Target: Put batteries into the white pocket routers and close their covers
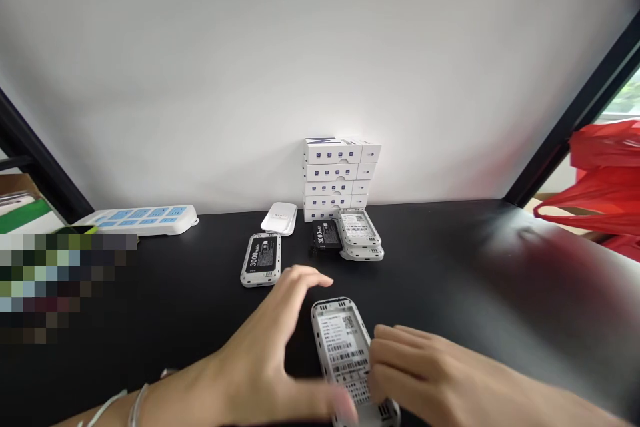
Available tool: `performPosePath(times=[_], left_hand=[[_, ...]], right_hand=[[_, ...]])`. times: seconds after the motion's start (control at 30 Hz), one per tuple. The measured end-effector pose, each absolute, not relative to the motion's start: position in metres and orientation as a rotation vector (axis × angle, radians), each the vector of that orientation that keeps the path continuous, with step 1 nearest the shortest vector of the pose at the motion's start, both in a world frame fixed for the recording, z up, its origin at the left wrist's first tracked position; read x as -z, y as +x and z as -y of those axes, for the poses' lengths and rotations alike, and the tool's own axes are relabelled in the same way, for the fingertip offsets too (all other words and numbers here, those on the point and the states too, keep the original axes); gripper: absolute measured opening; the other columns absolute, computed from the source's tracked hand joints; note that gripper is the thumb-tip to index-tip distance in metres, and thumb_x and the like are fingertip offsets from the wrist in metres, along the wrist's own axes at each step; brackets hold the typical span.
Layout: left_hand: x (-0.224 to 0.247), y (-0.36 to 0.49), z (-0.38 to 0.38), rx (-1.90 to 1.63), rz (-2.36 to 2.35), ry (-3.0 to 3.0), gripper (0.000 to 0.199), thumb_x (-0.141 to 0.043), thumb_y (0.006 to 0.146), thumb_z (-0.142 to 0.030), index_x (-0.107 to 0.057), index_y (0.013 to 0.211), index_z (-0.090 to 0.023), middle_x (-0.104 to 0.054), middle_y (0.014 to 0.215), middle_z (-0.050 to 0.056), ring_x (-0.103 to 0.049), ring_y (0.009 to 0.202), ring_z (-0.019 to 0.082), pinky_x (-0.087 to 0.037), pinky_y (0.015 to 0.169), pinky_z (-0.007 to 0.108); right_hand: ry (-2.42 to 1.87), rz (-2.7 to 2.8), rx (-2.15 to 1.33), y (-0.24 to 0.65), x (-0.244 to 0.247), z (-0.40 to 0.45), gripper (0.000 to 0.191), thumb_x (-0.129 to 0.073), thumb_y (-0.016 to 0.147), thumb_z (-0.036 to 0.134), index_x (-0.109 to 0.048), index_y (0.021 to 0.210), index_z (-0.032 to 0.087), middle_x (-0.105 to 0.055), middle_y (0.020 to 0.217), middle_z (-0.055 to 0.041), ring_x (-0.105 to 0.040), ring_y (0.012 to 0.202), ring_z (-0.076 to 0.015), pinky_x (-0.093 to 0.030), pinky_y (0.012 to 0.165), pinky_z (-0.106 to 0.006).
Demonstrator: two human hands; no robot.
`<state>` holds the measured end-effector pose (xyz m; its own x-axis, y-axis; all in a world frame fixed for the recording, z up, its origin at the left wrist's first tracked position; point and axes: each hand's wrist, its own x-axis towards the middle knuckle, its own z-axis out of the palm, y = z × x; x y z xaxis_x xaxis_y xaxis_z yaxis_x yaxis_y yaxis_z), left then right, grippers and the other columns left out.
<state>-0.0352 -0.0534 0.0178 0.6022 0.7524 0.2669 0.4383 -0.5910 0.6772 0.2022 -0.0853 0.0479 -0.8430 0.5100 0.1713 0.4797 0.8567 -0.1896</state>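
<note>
A white pocket Wi-Fi device (pixel 345 353), its back off, lies on the black table in front of me. A label with barcodes shows in its bare battery bay. My left hand (pixel 270 347) is open over its left side, thumb and fingers spread apart; the thumb is blurred and crosses the lower part. At the device's right edge, my right hand (pixel 420 367) has its fingers curled together, and whatever they may pinch is hidden. Farther back, a second device (pixel 261 260) has a black 3000mAh battery in it. A loose black battery (pixel 327 236) lies beside stacked open devices (pixel 360 230).
White printed boxes (pixel 333 173) are stacked against the wall. White covers (pixel 280 218) lie left of them. A white and blue power strip (pixel 143 219) is at the back left. Red plastic bags (pixel 600 180) are at the right, past a black frame post.
</note>
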Motion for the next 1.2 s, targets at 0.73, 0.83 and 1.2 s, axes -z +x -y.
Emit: performPosePath(times=[0.73, 0.83, 1.2], left_hand=[[-0.009, -0.03, 0.055, -0.545, -1.102, 2.057, 0.113, -0.08, 0.051, -0.056, -0.017, 0.139, -0.022, -0.029, 0.138, 0.018, -0.032, 0.13, 0.04, -0.033, 0.104, 0.061], [-0.007, -0.031, 0.054, -0.616, -1.111, 2.025, 0.106, -0.081, 0.049, -0.055, -0.024, 0.132, -0.022, -0.032, 0.132, 0.017, -0.037, 0.125, 0.039, -0.039, 0.101, 0.059], [-0.004, -0.031, 0.054, -0.652, -1.123, 2.009, 0.1, -0.081, 0.05, -0.054, -0.024, 0.127, -0.026, -0.034, 0.127, 0.013, -0.041, 0.121, 0.035, -0.044, 0.097, 0.054]], right_hand=[[-1.324, 2.589, -0.178, 0.186, -0.074, -0.021, 0.082, -0.065, 0.067, 0.061, -0.04, 0.133, 0.02, -0.055, 0.122, -0.014, -0.044, 0.11, -0.0369, -0.042, 0.084, -0.048], [-1.364, 2.493, -0.275, 0.19, -0.065, 0.009, 0.085, -0.069, 0.062, 0.062, -0.046, 0.133, 0.021, -0.053, 0.125, -0.0137, -0.043, 0.117, -0.0367, -0.044, 0.089, -0.049], [-1.298, 2.421, -0.842, 0.191, -0.032, 0.036, 0.066, -0.07, 0.07, 0.051, -0.046, 0.126, 0.027, -0.05, 0.128, -0.0062, -0.052, 0.112, -0.0246, -0.049, 0.09, -0.035]])
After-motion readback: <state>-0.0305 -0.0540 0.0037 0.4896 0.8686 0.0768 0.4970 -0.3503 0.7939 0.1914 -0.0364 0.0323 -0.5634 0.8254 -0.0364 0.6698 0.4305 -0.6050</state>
